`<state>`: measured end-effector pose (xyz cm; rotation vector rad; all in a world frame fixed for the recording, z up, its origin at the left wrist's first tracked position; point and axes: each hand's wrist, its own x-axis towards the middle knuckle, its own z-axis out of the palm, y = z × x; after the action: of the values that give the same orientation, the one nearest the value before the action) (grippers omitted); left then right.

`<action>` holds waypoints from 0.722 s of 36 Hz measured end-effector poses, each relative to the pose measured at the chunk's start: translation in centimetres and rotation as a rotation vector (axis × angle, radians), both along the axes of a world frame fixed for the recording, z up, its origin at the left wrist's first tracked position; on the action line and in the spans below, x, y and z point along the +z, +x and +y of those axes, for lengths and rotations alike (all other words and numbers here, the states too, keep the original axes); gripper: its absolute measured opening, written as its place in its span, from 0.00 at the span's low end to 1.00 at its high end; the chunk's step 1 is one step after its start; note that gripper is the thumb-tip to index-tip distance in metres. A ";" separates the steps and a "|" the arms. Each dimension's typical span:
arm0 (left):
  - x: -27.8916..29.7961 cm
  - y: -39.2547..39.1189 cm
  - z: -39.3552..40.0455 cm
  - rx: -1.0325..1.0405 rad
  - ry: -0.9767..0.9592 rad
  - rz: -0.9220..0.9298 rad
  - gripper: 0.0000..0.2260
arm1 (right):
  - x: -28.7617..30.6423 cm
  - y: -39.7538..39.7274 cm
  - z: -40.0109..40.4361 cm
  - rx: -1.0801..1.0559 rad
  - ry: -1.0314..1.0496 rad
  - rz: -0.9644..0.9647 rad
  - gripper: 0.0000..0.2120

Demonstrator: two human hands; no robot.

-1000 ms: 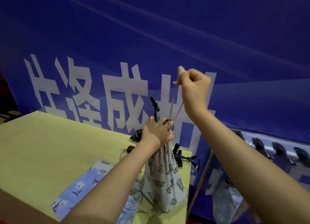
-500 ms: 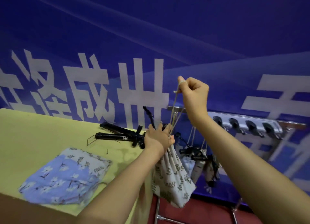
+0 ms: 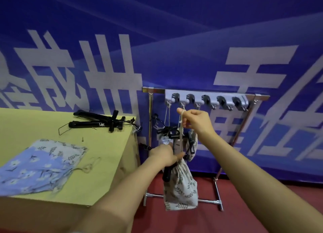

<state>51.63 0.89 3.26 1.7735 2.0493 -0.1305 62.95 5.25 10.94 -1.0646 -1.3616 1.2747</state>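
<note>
A leaf-print drawstring bag (image 3: 181, 185) hangs in the air, a black handle sticking out at its left. My left hand (image 3: 166, 155) grips the bag's gathered neck. My right hand (image 3: 195, 120) is raised above it and pinches the pale drawstring (image 3: 180, 128), looped over a finger, just below the grey hook rail (image 3: 206, 100) of a metal rack. Two more bags with black objects (image 3: 174, 136) hang by cords from the rail's left hooks, behind my hands.
A yellow-green table (image 3: 97, 163) stands at the left, with blue and leaf-print cloth bags (image 3: 40, 166) and black folded gadgets (image 3: 101, 121) on it. The rack's metal feet (image 3: 217, 200) rest on red floor. A blue banner with white characters fills the background.
Both hands have carried the bag off the table, rightward to the rack. The right hand with the drawstring is now just under the hook rail.
</note>
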 end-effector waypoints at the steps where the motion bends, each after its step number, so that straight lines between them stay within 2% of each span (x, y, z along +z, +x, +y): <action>1: 0.0 0.4 0.0 -0.002 0.041 -0.029 0.34 | -0.5 0.6 0.0 0.016 -0.042 0.005 0.16; 3: 0.0 1.0 0.1 -0.020 0.150 -0.123 0.28 | -1.5 1.7 0.1 0.016 -0.126 0.026 0.12; 5: 0.1 1.5 0.4 -0.031 0.235 -0.316 0.21 | -2.3 2.7 0.3 0.003 -0.177 0.028 0.08; 7: 0.4 1.9 1.2 -0.035 0.248 -0.542 0.17 | -2.9 3.5 0.7 -0.015 -0.207 0.005 0.09; 9: 0.4 2.2 2.3 -0.047 0.222 -0.681 0.16 | -3.5 3.9 1.1 -0.032 -0.252 -0.016 0.11; 13: 0.6 2.7 4.6 -0.065 0.220 -0.796 0.11 | -3.4 4.4 1.9 -0.083 -0.330 -0.159 0.08; 17: 0.7 3.2 6.5 -0.104 0.170 -0.776 0.02 | -3.6 5.1 3.1 -0.152 -0.349 -0.249 0.06; 20: 0.2 4.0 8.1 -0.102 0.182 -0.779 0.08 | -4.6 5.9 4.1 -0.243 -0.335 -0.272 0.03; 22: 0.2 4.7 8.9 -0.100 0.172 -0.788 0.05 | -5.2 6.5 4.8 -0.264 -0.337 -0.287 0.02; 26: -0.5 6.2 10.7 -0.067 0.168 -0.818 0.04 | -5.7 8.1 6.4 -0.281 -0.295 -0.321 0.07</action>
<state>57.84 11.58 2.76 1.6030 1.4271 0.6574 71.09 11.66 5.24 -1.6605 -1.2190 1.1488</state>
